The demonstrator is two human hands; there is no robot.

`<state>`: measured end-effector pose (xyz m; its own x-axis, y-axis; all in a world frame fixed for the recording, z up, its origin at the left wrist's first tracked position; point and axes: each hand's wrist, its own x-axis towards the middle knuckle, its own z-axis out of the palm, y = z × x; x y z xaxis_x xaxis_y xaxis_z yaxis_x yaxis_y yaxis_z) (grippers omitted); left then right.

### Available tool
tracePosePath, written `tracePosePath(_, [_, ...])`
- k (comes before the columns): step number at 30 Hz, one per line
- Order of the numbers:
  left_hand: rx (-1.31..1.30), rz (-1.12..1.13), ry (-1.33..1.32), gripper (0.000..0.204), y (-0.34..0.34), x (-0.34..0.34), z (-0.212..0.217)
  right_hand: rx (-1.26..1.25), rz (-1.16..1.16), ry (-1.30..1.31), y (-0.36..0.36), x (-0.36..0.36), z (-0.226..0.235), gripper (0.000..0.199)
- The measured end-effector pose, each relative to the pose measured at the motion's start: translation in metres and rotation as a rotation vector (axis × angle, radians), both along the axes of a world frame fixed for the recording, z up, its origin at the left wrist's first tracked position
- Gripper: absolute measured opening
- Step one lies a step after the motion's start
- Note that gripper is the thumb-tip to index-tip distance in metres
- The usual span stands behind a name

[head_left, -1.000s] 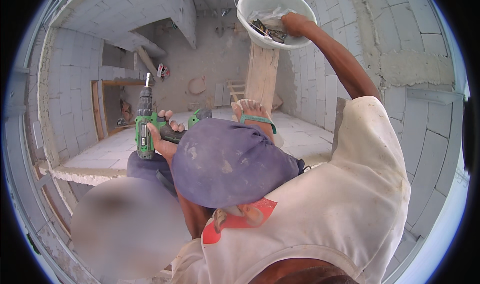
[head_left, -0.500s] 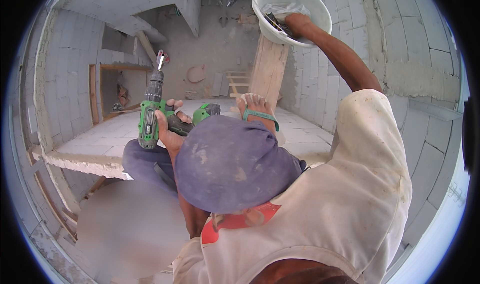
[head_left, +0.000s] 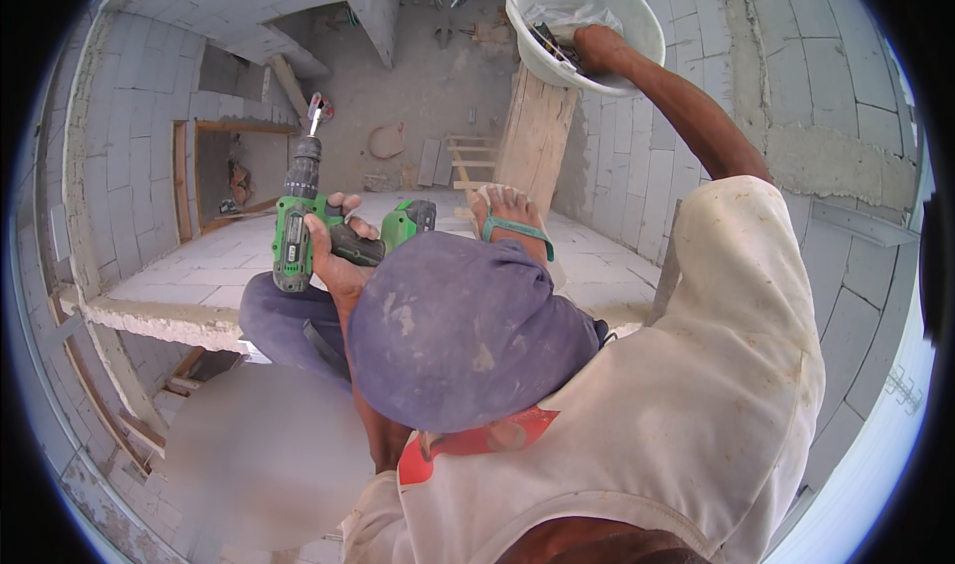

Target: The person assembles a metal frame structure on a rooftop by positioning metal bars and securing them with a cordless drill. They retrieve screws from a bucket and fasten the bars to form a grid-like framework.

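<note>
Everything here I'll place off the wooden plank, the rough board standing up against the block wall.

My left hand is well to the left of the plank, down level with its bottom end. Its fingers are wrapped tight around the grip of the green and black cordless drill. The drill points up and away from me, chuck and bit at the top, and the battery pack pokes out on the side facing the plank. It's not touching anything but my hand, and it hangs over my knee in the purple trousers.

My right hand is up at the top end of the plank, arm stretched right out, shoved into the white bucket there. There's a crumpled clear plastic bag and some dark metal bits in the bucket, and my hand is right against them. The fingers are buried in that mess, so honestly I can't tell if they're open or pinching something.

My bare foot, with its teal sandal strap, sits right at the foot of the plank on the pale block ledge.
</note>
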<state>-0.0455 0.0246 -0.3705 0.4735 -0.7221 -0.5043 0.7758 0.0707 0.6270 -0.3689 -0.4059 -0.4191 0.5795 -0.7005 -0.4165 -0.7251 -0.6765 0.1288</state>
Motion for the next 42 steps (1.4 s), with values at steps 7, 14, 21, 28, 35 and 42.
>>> tracePosePath(7, [-0.003, 0.007, 0.013, 0.055, 0.003, 0.005, -0.007, 0.076, 0.052, -0.016, -0.002, 0.005, 0.003, 0.025])
tracePosePath(14, [-0.01, 0.005, 0.014, 0.054, -0.002, 0.001, -0.008, 0.166, -0.007, -0.024, -0.022, -0.01, -0.007, 0.028])
tracePosePath(21, [0.0, 0.045, -0.015, 0.053, -0.001, 0.0, -0.012, 0.127, -0.075, -0.01, -0.018, -0.006, -0.012, 0.03])
tracePosePath(28, [0.02, 0.051, -0.01, 0.053, 0.0, 0.002, -0.013, 0.164, -0.036, 0.001, -0.01, 0.001, -0.002, 0.02])
tracePosePath(35, [0.001, 0.05, 0.01, 0.053, -0.001, -0.002, -0.014, 0.574, -0.411, -0.208, -0.016, -0.005, 0.044, 0.013])
tracePosePath(42, [-0.033, 0.046, 0.042, 0.052, -0.001, 0.0, -0.018, 0.739, -0.66, -0.508, -0.009, -0.011, 0.065, 0.016])
